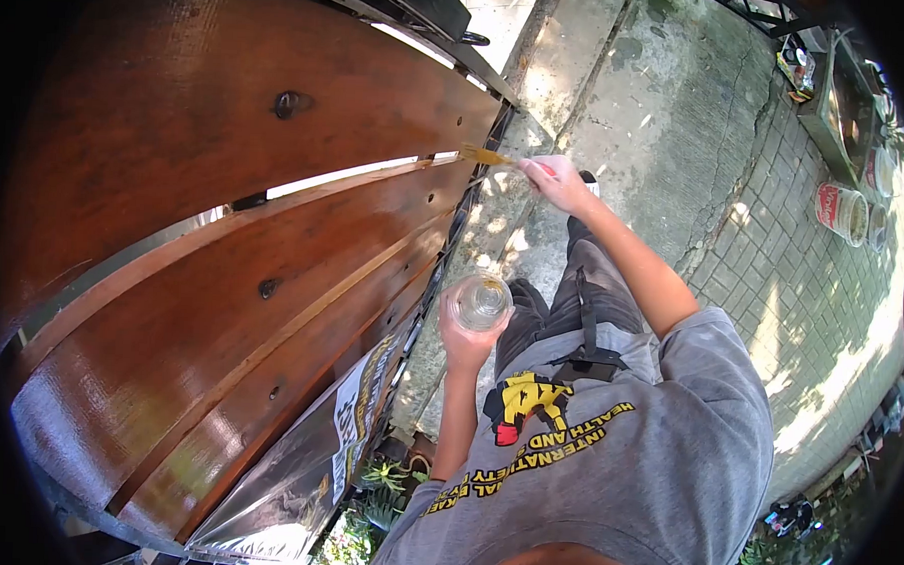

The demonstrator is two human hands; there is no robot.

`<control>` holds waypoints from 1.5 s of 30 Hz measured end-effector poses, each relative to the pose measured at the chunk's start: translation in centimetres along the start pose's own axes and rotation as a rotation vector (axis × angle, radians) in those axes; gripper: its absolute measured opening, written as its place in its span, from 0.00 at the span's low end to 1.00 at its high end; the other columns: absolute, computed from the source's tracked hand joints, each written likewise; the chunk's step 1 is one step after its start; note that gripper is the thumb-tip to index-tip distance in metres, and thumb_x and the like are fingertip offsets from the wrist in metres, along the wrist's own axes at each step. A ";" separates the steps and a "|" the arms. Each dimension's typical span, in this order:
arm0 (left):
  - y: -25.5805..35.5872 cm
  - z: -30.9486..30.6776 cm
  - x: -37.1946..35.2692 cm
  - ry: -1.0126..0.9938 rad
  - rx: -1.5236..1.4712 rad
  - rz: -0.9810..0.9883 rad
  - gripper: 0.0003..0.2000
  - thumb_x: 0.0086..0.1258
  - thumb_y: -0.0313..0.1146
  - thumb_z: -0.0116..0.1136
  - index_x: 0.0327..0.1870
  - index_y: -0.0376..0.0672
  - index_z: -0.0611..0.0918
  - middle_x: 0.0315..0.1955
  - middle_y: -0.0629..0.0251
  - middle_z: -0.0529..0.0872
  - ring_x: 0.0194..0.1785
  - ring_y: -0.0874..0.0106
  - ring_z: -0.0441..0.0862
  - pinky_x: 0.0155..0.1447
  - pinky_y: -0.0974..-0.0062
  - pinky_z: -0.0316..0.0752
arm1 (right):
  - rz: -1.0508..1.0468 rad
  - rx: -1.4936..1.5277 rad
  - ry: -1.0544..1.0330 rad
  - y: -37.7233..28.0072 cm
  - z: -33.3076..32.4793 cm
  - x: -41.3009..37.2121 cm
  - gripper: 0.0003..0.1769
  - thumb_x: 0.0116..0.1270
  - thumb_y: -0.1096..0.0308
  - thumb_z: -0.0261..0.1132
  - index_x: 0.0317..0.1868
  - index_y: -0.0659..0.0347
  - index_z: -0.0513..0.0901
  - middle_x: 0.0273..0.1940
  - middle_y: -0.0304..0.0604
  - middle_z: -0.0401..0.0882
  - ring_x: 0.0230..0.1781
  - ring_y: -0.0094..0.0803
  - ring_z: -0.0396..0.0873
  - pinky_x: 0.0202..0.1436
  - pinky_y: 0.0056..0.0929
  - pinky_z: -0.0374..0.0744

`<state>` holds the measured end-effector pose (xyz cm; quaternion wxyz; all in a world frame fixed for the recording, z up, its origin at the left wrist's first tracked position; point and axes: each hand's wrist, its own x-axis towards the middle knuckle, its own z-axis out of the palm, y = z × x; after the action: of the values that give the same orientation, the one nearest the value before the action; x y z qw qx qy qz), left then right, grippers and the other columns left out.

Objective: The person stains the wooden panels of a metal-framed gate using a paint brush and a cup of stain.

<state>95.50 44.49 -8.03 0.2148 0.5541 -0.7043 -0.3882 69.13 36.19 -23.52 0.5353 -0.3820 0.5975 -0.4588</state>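
Note:
In my right hand is a paintbrush, gripped by its reddish handle. Its yellowish bristles point left, right at the edge of the brown wooden boards. My left hand is wrapped round a clear jar, held upright in front of my waist; I look down through its round mouth. The boards are glossy reddish-brown, with dark knots and narrow gaps between them, and fill the left side of the view.
A printed banner hangs at the lower end of the boards. Concrete paving lies underfoot, with brick pavers to the right. Clear plastic tubs stand by a wooden frame at far right. Plants grow at bottom centre.

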 end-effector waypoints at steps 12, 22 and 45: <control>0.1 0.1 -0.1 -0.022 -0.017 -0.058 0.38 0.48 0.30 0.86 0.62 0.36 0.77 0.59 0.55 0.82 0.61 0.62 0.80 0.67 0.65 0.75 | 0.473 -0.244 0.202 14.2 6.9 10.4 0.32 0.76 0.41 0.61 0.43 0.68 0.88 0.44 0.69 0.87 0.53 0.62 0.86 0.57 0.51 0.81; -1.2 -1.2 0.2 0.070 0.066 0.031 0.37 0.50 0.33 0.86 0.62 0.35 0.78 0.57 0.53 0.83 0.60 0.58 0.82 0.68 0.62 0.76 | -0.058 0.078 0.040 1.2 3.9 1.7 0.28 0.83 0.50 0.56 0.32 0.64 0.83 0.26 0.42 0.80 0.28 0.30 0.76 0.36 0.34 0.76; -1.2 -0.2 1.3 -0.008 -0.014 0.085 0.36 0.48 0.28 0.86 0.60 0.37 0.78 0.55 0.53 0.81 0.57 0.56 0.82 0.62 0.61 0.79 | 0.550 -0.236 0.161 14.8 7.4 12.5 0.37 0.79 0.34 0.55 0.51 0.66 0.86 0.51 0.61 0.88 0.57 0.55 0.85 0.62 0.47 0.80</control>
<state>96.02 43.05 -8.98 0.2320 0.5205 -0.7256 -0.3858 75.25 27.54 -41.38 0.5426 -0.2277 0.7680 -0.2529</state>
